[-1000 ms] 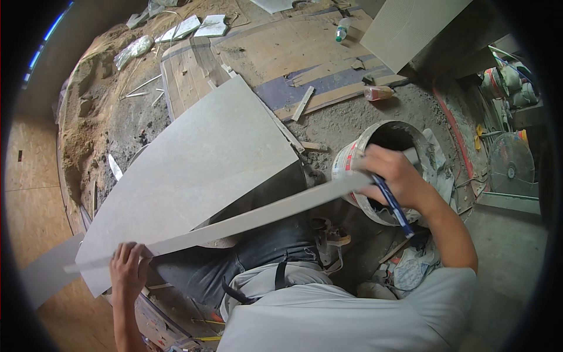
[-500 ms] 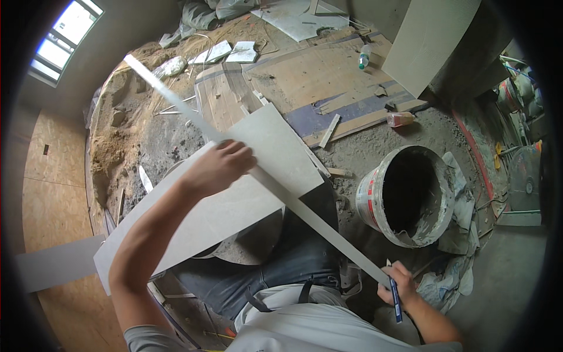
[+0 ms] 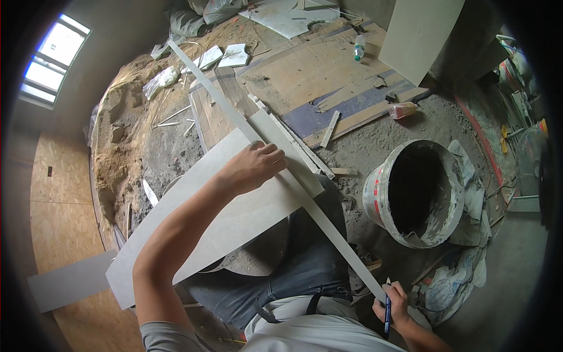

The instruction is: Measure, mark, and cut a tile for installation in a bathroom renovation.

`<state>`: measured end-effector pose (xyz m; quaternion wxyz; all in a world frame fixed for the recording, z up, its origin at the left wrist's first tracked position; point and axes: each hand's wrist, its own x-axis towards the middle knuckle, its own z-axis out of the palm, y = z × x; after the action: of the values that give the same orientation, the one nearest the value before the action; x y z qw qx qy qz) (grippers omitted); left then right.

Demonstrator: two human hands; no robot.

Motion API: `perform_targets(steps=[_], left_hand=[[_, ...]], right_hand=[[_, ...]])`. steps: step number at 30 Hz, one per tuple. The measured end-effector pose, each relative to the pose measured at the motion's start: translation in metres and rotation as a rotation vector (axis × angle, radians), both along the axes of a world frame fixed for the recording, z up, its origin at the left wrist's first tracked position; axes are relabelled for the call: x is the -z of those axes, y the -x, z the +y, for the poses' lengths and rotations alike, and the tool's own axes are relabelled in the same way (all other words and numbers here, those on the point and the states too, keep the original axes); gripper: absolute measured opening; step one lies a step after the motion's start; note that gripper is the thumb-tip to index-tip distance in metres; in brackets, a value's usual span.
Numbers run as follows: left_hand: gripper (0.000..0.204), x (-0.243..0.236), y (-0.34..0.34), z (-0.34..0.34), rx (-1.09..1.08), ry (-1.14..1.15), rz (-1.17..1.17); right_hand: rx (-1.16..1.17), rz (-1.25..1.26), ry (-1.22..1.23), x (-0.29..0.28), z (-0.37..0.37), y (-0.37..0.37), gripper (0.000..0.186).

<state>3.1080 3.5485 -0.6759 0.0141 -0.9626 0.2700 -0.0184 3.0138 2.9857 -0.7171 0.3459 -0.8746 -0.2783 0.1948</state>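
Note:
A long pale straightedge (image 3: 335, 232) lies slantwise across a light grey tile slab (image 3: 220, 237), which rests over my lap and a round support beneath it. My left hand (image 3: 253, 168) is closed over the straightedge around its middle, fingers curled across the bar. Beyond my right knee, my right hand (image 3: 395, 303) grips the bar's near end. Between the fingers of that same hand is a blue pen (image 3: 387, 315), its pale tip pointing up and away from me. The straightedge's far end reaches past the slab, above the rubble.
A mortar-smeared bucket (image 3: 375, 196) stands at the right beside crumpled plastic sacks (image 3: 454, 287). Cardboard sheets (image 3: 281, 76), a bottle (image 3: 359, 48) and tile offcuts (image 3: 234, 55) lie ahead. Sand (image 3: 117, 132) is heaped at the left near a wooden board (image 3: 61, 229).
The straightedge has shifted right across the slab and turned steeper, closer to the slab's right end. My left hand has moved right with it; both hands keep their hold.

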Motion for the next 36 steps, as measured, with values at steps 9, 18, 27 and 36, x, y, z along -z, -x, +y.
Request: perform_targets(steps=[9, 18, 27, 36], left_hand=[[0.035, 0.001, 0.006, 0.001, -0.116, 0.071, 0.117], [0.066, 0.013, 0.014, 0.016, -0.465, 0.299, -0.011], [0.039, -0.001, -0.024, 0.029, -0.306, 0.253, 0.036], [0.058, 0.013, -0.011, 0.018, -0.402, 0.345, 0.097]], right_hand=[[0.016, 0.053, 0.0, -0.009, 0.001, 0.003, 0.04], [-0.009, 0.21, -0.104, -0.017, 0.001, -0.012, 0.04], [0.124, 1.099, -0.223, -0.018, -0.017, -0.032, 0.035], [0.28, 1.573, -0.445, -0.024, -0.023, -0.052, 0.024]])
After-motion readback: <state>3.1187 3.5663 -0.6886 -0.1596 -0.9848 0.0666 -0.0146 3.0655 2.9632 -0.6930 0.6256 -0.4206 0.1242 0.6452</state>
